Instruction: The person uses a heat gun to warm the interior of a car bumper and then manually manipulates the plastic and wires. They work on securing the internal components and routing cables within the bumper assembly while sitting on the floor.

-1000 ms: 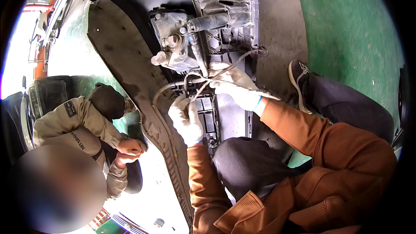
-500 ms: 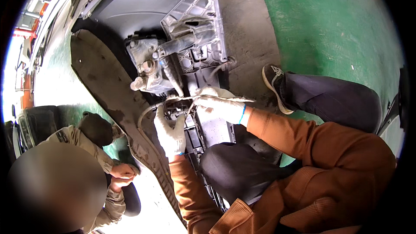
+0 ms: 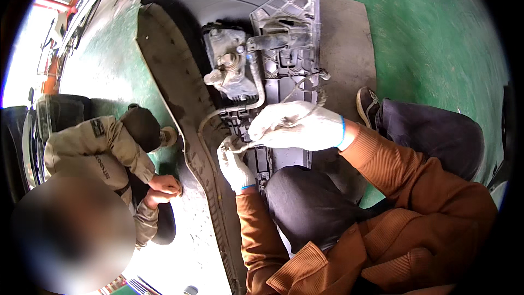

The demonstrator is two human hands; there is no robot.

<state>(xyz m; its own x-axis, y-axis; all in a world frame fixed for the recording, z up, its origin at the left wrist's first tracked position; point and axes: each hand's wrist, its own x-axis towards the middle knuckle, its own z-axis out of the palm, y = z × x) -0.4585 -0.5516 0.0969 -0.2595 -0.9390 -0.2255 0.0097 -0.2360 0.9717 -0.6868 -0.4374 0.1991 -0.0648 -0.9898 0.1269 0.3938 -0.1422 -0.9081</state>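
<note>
Both my hands wear white knit gloves with blue cuffs. My left hand point(image 3: 234, 165) pinches a thin grey cable point(image 3: 252, 145) between thumb and fingers. Beside it, my right hand point(image 3: 300, 127) is closed round the same cable, whose frayed-looking length emerges past the knuckles toward the bracket. Under both hands lies a large dark vehicle panel with black plastic parts point(image 3: 263, 159). A dirty grey metal-and-plastic unit point(image 3: 229, 65) sits beyond them, with a bent grey hose point(image 3: 258, 84) curving down from it. A ribbed plastic bracket point(image 3: 297, 8) stands to its right.
The panel's long curved edge point(image 3: 164, 60) runs along the left. A co-worker crouches there, hands point(image 3: 165, 188) together. My bent knee point(image 3: 295, 202) rises close to the panel; my shoe point(image 3: 368, 106) rests at right beside a grey mat point(image 3: 349, 43) on the green floor point(image 3: 426, 38).
The view has shifted, so the panel appears farther right. My hands have come off the unit's lower end and nearer to me, drawing the cable with them; the bent hose shows more fully.
</note>
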